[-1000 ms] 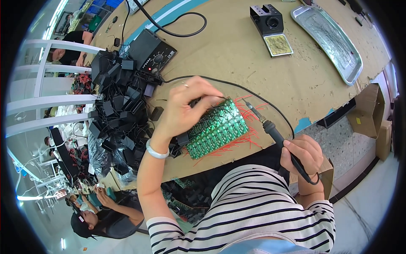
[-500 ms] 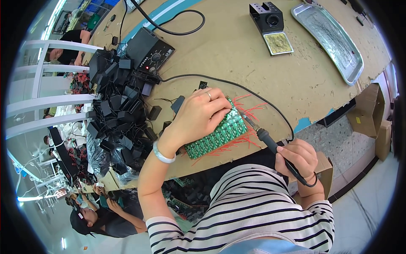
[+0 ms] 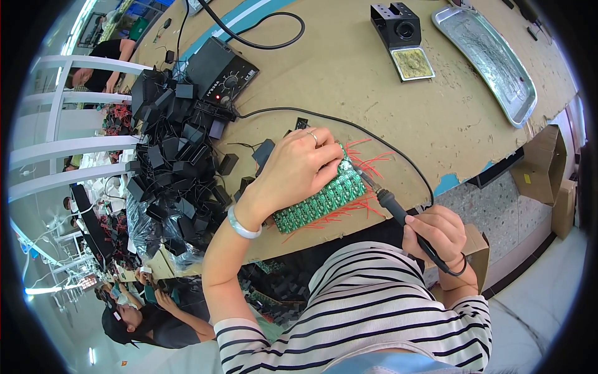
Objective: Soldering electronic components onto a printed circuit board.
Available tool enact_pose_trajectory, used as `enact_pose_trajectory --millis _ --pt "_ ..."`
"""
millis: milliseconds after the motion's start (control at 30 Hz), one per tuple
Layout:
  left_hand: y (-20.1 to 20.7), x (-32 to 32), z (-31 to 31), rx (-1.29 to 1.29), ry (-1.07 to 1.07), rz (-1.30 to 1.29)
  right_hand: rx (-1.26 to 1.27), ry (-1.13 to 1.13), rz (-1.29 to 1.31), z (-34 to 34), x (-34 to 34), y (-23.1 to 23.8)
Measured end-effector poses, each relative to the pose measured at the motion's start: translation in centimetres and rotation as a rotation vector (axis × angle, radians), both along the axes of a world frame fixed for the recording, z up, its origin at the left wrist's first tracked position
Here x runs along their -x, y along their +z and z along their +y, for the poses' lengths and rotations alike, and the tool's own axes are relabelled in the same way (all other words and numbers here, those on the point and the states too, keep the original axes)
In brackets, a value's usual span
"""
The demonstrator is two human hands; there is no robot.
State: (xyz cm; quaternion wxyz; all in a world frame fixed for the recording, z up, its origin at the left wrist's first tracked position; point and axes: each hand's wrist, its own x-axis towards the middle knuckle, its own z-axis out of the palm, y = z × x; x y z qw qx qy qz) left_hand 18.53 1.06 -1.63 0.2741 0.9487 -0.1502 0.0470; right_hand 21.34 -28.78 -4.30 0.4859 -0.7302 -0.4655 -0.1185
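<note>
My left hand (image 3: 302, 163) lies over the upper left part of a green circuit board panel (image 3: 321, 202) made up of rows of small boards. Its fingers are bent and drawn together at the panel's upper edge; whatever they pinch is hidden. Thin red wires (image 3: 377, 163) stick out from the panel's right and lower sides. In my closed right hand (image 3: 441, 232) is a soldering iron (image 3: 393, 206), gripped by its dark handle. The iron's tip points up and left to the panel's right edge, close to my left fingertips; contact cannot be made out.
A black soldering station (image 3: 221, 71) stands at the far left, its cable (image 3: 349, 123) arching across the table. Black plug-like housings (image 3: 177, 153) are heaped at left. An iron stand with a sponge (image 3: 411, 63) and a metal tray (image 3: 492, 65) sit far right. Other people work at left.
</note>
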Motion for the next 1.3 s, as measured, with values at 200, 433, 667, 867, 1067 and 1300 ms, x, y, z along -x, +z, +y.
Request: enact_pose_trajectory --millis 200,433,667,867,1067,1300 --pt "-0.1 0.1 0.0 0.002 0.002 -0.006 -0.028 -0.012 -0.016 -0.6 -0.1 0.1" --pt "0.0 0.1 -0.3 -0.031 -0.002 -0.028 -0.032 -0.071 -0.051 -0.9 -0.2 0.2" --pt "0.2 0.5 -0.4 -0.079 0.024 -0.033 -0.044 -0.086 -0.050 -0.7 -0.2 0.4" --pt "0.4 1.5 -0.7 -0.143 0.088 -0.170 -0.058 -0.061 -0.050 -0.7 0.2 0.9" --pt "0.7 5.8 1.7 -0.081 0.698 -0.204 -0.012 -0.129 -0.061 -1.3 0.4 0.8" --pt "-2.2 7.4 10.0 -0.234 0.982 0.234 -0.034 -0.062 -0.050 0.3 0.3 1.2"
